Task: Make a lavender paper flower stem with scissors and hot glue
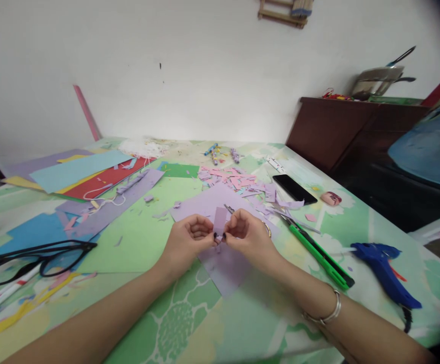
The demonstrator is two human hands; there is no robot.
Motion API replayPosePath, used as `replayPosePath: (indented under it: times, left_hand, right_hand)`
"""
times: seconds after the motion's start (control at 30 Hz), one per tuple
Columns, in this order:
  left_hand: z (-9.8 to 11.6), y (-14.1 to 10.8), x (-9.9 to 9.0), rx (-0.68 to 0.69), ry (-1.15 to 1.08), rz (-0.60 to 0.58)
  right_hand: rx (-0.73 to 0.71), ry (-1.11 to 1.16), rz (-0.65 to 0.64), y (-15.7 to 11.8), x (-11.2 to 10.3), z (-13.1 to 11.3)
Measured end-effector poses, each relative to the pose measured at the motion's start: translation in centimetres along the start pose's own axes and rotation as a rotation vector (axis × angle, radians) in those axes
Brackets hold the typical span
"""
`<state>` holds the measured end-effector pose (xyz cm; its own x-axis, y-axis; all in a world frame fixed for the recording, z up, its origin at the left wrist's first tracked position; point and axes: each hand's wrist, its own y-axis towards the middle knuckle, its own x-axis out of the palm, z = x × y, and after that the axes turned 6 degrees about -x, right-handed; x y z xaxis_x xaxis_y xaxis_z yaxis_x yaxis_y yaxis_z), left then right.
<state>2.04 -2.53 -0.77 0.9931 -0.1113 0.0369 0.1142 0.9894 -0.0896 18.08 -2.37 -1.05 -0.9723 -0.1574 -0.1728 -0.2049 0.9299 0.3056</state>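
Between my two hands is a small strip of purple paper (pixel 220 219), standing upright. My left hand (pixel 191 237) pinches its lower left edge with thumb and fingers. From the other side my right hand (pixel 248 235) pinches the lower right edge, thumb tips almost meeting. Beneath both hands lies a larger purple sheet (pixel 225 275), partly over a light green sheet (pixel 129 242). A dark metal tip (pixel 228 208) shows just behind the strip; the rest of that tool is hidden.
Right of my hands lie a green utility knife (pixel 318 255), a blue glue gun (pixel 385 273) and a black phone (pixel 295 188). Pink and purple paper scraps (pixel 231 178) are heaped behind. At left are black glasses (pixel 41 258), a marker (pixel 9 290) and coloured sheets (pixel 79 172).
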Motion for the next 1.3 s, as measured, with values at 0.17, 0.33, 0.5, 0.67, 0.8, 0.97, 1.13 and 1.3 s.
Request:
replayPosePath:
  times: [0.17, 0.33, 0.5, 0.67, 0.8, 0.97, 1.13, 1.3]
  left_hand:
    - [0.2, 0.4, -0.4, -0.035, -0.06, 0.005]
    - [0.1, 0.3, -0.5, -0.06, -0.067, -0.031]
    - [-0.1, 0.2, -0.5, -0.029, -0.047, -0.061]
    - [-0.3, 0.4, -0.7, -0.007, 0.033, -0.059]
    - [0.0, 0.9, -1.3, 0.073, 0.087, 0.029]
    - [0.4, 0.9, -1.1, 0.032, 0.001, -0.043]
    - [0.5, 0.1, -0.4, 0.021, 0.052, -0.21]
    - [0.7, 0.2, -0.8, -0.007, 0.074, -0.134]
  right_hand:
    - [0.023, -0.007, 0.03, 0.5, -0.7, 0.2]
    - [0.03, -0.079, -0.081, 0.3, -0.5, 0.1]
    - [0.007, -0.178, -0.205, 0.0, -0.4, 0.2]
    - [-0.021, -0.257, -0.226, 0.2, -0.6, 0.1]
    - [0.021, -0.185, -0.198, 0.4, -0.9, 0.0]
    - [0.071, -0.006, -0.153, 0.4, -0.7, 0.3]
    - [0.051, -0.001, -0.214, 0.4, -0.6, 0.2]
    - [0.009, -0.684, -0.163, 1.7, -3.4, -0.1]
